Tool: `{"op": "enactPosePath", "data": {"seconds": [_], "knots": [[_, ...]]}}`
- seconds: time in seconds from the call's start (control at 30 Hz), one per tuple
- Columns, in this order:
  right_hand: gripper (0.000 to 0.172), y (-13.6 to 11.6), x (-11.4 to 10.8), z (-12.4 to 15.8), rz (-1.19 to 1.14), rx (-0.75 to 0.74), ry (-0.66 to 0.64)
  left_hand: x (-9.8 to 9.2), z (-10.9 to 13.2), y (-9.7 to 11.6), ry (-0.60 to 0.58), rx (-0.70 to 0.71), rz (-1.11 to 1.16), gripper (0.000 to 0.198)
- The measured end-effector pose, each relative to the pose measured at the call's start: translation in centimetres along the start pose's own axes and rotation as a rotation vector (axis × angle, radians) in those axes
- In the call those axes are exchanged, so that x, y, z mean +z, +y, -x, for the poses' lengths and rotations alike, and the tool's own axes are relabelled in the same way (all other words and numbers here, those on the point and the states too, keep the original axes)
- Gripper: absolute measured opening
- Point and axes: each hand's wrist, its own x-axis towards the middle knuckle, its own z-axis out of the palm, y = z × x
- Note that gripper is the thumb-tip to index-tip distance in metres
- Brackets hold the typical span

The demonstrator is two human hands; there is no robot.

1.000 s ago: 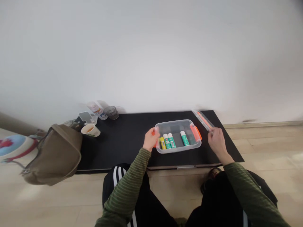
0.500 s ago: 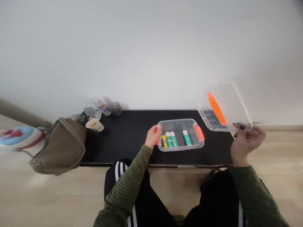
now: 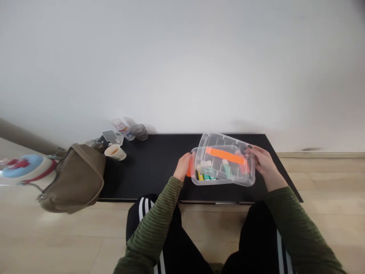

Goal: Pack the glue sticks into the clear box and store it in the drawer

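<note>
My right hand (image 3: pixel 264 163) grips the right edge of a clear plastic lid (image 3: pixel 218 140) with an orange strip across it. The lid sits tilted and askew over a clear plastic box (image 3: pixel 222 183), its far edge overhanging the box's back rim. My left hand (image 3: pixel 182 166) holds the box's left end beside an orange latch (image 3: pixel 188 171). Several glue sticks (image 3: pixel 207 173) with white caps, in green and yellow labels, stand inside the box. The lid blurs them, and the box's right latch is mostly hidden.
The box rests on a black table (image 3: pixel 142 179). At its far left are a paper cup (image 3: pixel 115 152), a dark glass (image 3: pixel 139 132), a bottle (image 3: pixel 122 128) and a phone (image 3: pixel 110 136). An olive bag (image 3: pixel 74 179) hangs over the left edge. A white wall rises behind.
The lid has swung from high at the right, past the table's edge, down over the box. My right hand came left with it. My left hand stayed on the box.
</note>
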Motion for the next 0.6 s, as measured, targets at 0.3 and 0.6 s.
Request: {"op": "enactPosePath", "data": {"seconds": [0.3,0.6], "knots": [[0.047,0.7,2.0,-2.2,0.22,-0.165,-0.127,0.2,0.7,1.0,-0.019,0.01,0.078,0.049],[0.042,1.7,3.2,-2.2,0.462,-0.273,-0.042,0.1,0.2,-0.3,-0.011,0.051,-0.027,0.048]]}}
